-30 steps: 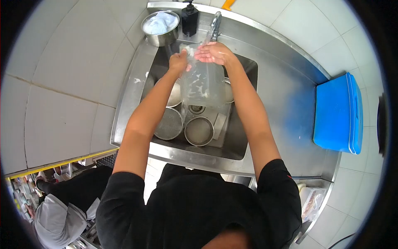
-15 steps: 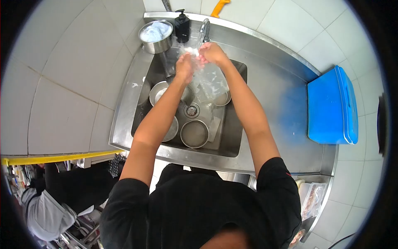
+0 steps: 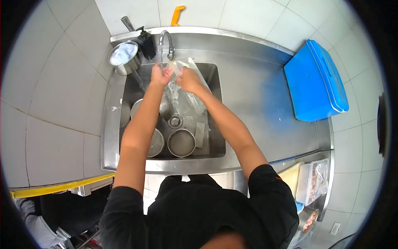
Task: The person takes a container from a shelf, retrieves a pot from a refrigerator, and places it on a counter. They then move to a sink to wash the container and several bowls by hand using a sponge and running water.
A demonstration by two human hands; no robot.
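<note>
My left hand (image 3: 161,75) is palm up with its fingers apart in the water running from the curved metal tap (image 3: 166,41). Just right of it, my right hand (image 3: 188,79) has its fingers curled round the edge of a clear, wet plastic sheet or bag (image 3: 191,101); its exact shape is hard to make out. The plastic slants down into the steel sink (image 3: 215,143). Below my hands in the sink are the drain (image 3: 175,121), a round metal tin (image 3: 181,142), a second tin (image 3: 156,143) partly under my left forearm, and a flat pale strip (image 3: 200,134).
A metal pot (image 3: 127,66) with a pale cloth stands at the sink's back left corner, beside a black pump bottle (image 3: 146,45). On the right of the steel counter (image 3: 257,108) is a blue cooler box (image 3: 313,85). Lower right, a plastic tub (image 3: 309,182) sits on a shelf.
The view has shifted, so the sink appears farther left. My hands have moved apart, and the foam between them is gone. My left palm has opened under the water.
</note>
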